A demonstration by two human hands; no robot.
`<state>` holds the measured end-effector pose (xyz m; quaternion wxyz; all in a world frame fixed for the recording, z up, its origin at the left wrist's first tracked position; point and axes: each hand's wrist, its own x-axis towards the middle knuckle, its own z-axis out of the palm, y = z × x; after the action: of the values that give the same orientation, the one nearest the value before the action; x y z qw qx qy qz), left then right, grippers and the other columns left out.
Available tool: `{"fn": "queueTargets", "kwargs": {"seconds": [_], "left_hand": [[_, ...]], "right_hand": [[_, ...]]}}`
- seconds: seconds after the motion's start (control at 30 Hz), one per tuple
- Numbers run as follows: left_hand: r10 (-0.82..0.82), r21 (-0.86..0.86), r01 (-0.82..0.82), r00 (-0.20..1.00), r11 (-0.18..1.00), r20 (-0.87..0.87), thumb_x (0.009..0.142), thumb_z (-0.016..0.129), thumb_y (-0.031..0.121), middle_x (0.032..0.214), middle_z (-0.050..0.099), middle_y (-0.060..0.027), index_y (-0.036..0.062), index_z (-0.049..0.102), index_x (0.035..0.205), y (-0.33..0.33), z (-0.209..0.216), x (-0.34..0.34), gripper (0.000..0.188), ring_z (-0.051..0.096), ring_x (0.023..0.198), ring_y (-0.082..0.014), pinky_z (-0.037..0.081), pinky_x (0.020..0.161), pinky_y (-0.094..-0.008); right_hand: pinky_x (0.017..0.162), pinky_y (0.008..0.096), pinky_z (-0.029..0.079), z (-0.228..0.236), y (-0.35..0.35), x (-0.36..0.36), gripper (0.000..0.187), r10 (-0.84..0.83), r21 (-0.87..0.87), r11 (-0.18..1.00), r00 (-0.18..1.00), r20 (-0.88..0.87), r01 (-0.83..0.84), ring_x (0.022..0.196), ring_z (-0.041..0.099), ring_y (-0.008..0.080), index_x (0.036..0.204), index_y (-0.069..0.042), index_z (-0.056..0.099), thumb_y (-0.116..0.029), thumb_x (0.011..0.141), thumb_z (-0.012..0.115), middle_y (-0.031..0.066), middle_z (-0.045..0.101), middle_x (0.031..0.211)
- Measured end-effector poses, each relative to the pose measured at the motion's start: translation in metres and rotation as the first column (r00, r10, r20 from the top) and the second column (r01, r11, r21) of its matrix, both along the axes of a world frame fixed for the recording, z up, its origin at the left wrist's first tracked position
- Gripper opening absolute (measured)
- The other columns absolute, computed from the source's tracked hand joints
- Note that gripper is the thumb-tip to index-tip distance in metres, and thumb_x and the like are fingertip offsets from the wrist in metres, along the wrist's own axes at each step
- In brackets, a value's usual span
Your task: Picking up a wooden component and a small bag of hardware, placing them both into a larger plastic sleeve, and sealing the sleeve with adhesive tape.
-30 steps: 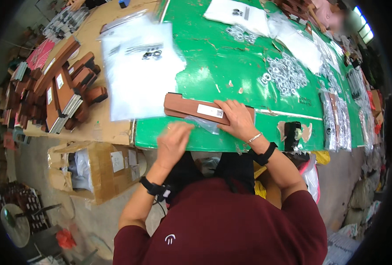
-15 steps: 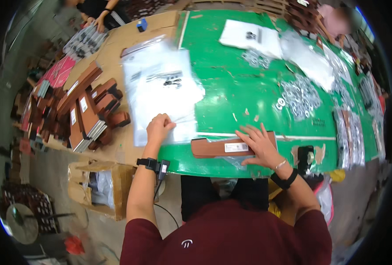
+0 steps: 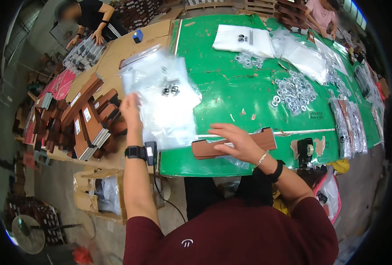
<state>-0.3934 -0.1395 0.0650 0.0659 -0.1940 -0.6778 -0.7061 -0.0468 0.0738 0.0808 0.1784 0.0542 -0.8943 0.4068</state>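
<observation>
Head view: left hand (image 3: 131, 110) is raised above the bench's near left part, fingers pinched on the left edge of a clear bag (image 3: 165, 99), which hangs lifted and tilted over the seam between the cardboard sheet (image 3: 129, 48) and the green bench (image 3: 231, 88). Right hand (image 3: 235, 141) hovers open, fingers spread, just above a brown box (image 3: 249, 142) and grips nothing. The box lies at the near edge of the bench with its long axis running left to right, its left end just below the bag's lower right corner; the right hand is the nearer one to it. Some clear film (image 3: 238, 161) peeks from under the box at the edge.

Farther along the bench lie a loose heap of metal rings (image 3: 295, 90), a white bag (image 3: 244, 39) with a dark print near the far edge, and bagged packs (image 3: 348, 126) by the right edge. A pile of brown boxes (image 3: 88, 119) with small white labels sits on the left part, a pink sheet (image 3: 59, 84) beyond it.
</observation>
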Motion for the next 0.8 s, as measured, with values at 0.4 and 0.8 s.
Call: {"fn": "queueTargets", "kwargs": {"seconds": [0.4, 0.8], "left_hand": [[0.026, -0.315, -0.115, 0.961, 0.942, -0.274, 0.097, 0.064, 0.008, 0.081, 0.063, -0.0101, -0.0022, 0.067, 0.092, 0.001, 0.014, 0.197, 0.012, 0.055, 0.067, -0.0192, 0.043, 0.063, -0.0337], [-0.191, -0.309, 0.201, 0.980, 0.930, 0.062, 0.090, 0.075, 0.016, 0.102, 0.065, -0.0009, 0.0062, 0.067, 0.125, -0.025, -0.021, 0.261, 0.038, 0.060, 0.081, -0.0113, 0.048, 0.063, -0.0263]], "right_hand": [[0.084, 0.0265, 0.055, -0.018, -0.095, -0.065, 0.060, 0.269, -0.928, 0.337, 0.929, 0.255, 0.158, 0.110, 0.066, 0.0152, 0.148, -0.001, 0.047, -0.032, 0.101, 0.066, 0.0115, 0.066, 0.126], [0.080, 0.0270, 0.058, -0.039, -0.086, -0.043, 0.023, 0.102, -0.864, 0.470, 0.960, 0.259, 0.183, 0.093, 0.070, 0.0143, 0.114, -0.001, 0.064, -0.021, 0.102, 0.065, 0.0099, 0.072, 0.105]]}}
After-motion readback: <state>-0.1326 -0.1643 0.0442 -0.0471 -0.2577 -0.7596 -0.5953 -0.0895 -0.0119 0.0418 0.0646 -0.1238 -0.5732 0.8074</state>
